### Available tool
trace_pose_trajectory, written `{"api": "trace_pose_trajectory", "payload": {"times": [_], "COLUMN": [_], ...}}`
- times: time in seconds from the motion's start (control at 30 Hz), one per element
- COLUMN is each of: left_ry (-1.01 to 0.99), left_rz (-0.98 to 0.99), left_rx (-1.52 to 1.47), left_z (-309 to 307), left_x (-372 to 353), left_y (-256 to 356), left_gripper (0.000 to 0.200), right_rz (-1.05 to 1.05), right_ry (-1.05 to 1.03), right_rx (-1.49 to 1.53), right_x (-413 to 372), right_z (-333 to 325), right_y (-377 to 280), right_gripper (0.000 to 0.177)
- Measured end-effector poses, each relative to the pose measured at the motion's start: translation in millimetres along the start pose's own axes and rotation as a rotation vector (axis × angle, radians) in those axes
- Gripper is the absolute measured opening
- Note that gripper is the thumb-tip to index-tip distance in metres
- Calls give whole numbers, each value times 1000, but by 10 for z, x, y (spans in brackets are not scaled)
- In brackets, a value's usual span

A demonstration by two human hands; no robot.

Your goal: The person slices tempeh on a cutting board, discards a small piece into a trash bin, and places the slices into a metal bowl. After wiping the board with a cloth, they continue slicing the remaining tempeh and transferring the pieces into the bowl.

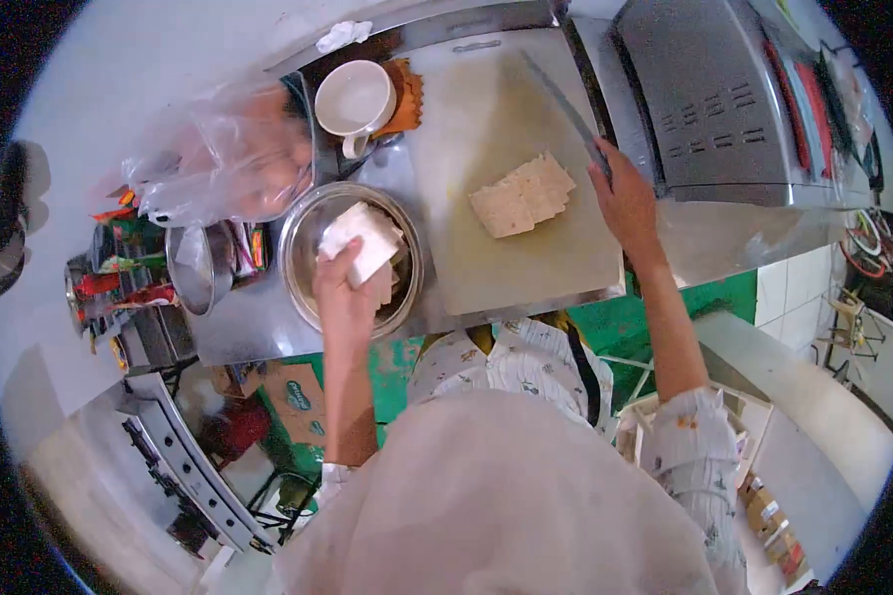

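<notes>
My left hand (342,288) pinches a small stack of pale, square-edged food slices (363,242) over a round metal bowl (295,302). More pale slices lie inside that bowl, partly covered by the hand and the stack. In my right hand (627,203) is a long knife (569,107), gripped by its handle at the right side of the cutting board (466,288). The blade points away from me, above the board's far right part. A row of overlapping beige slices (522,195) rests on the board, between the bowl and the knife.
Beyond the bowl stands a white cup (355,97) on a brown wrapper (403,94). A filled clear plastic bag (233,149) and a metal strainer (199,270) are at the left. A grey metal appliance (729,99) stands right of the board.
</notes>
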State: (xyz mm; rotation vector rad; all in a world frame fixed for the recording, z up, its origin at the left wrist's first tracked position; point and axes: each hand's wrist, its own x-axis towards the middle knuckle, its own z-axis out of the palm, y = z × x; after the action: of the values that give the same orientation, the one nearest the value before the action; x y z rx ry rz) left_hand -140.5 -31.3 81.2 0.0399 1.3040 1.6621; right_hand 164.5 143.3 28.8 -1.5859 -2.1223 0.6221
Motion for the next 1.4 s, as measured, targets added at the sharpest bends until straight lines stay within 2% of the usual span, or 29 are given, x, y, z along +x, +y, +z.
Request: {"api": "trace_pose_trajectory", "payload": {"times": [0.07, 0.1, 0.2, 0.3, 0.37, 0.43, 0.47, 0.6, 0.67, 0.73, 0.8, 0.87, 0.93, 0.97, 1.0, 1.1, 1.23, 1.3, 1.33, 1.4], "left_ry": [83, 159, 199, 140, 132, 151, 167, 219, 195, 207, 130, 103, -47, -144, -142, -260, -336, -408, -418, -414], "left_rz": [25, 50, 32, 73, 90, 195, 199, 181, 187, 164, 203, 244, 106, 150, 152, -144, -154, -32, -32, 87], "left_rx": [65, 138, 182, 246, 302, 485, 486, 411, 447, 480, 649, 708, 814, 850, 847, 841, 934, 1055, 1050, 1040], "left_z": [-184, -271, -759, -915, -908, -926, -929, -923, -926, -850, -830, -745, -746, -869, -831, -710, -790, -848, -912, -929], "left_x": [-92, -120, -39, -72, -99, -113, -107, -38, 17, 64, 184, 290, 441, 612, 659, 740, 867, 888, 922, 935], "left_y": [100, 151, 93, 62, 81, 115, 145, 269, 313, 396, 453, 570, 692, 651, 688, 835, 841, 831, 809, 758], "left_gripper": [34, 35, 41, 48, 50, 51, 51, 54, 54, 54, 54, 54, 54, 52, 52, 48, 48, 49, 49, 53], "right_rz": [-119, -130, -131, -148, -236, -209, -167, -216, -103, -95, -84, 33, -4, -39, -42, 35, 69, 80, 81, 86], "right_ry": [19, 12, -76, -109, -52, -42, -22, -83, -163, -185, -199, -146, -124, -100, -100, -101, -44, -14, -50, -81], "right_rx": [-220, -224, -271, -284, -381, -290, -206, -133, -30, -26, -27, -81, -114, -146, -146, -118, -139, -124, -109, -103], "right_x": [242, 336, 494, 557, 528, 401, 321, -84, -188, -209, -202, -167, -146, -127, -98, -9, 70, 102, 115, 142], "right_z": [140, 178, 263, 279, 242, 322, 371, 392, 343, 380, 384, 401, 445, 463, 472, 496, 584, 619, 628, 582], "right_y": [121, 125, 68, -31, -138, -116, -105, -367, -559, -570, -576, -591, -534, -499, -494, -457, -295, -222, -204, -219], "right_gripper": [38, 38, 38, 38, 37, 38, 38, 45, 51, 52, 54, 56, 56, 56, 56, 54, 52, 51, 50, 50]}}
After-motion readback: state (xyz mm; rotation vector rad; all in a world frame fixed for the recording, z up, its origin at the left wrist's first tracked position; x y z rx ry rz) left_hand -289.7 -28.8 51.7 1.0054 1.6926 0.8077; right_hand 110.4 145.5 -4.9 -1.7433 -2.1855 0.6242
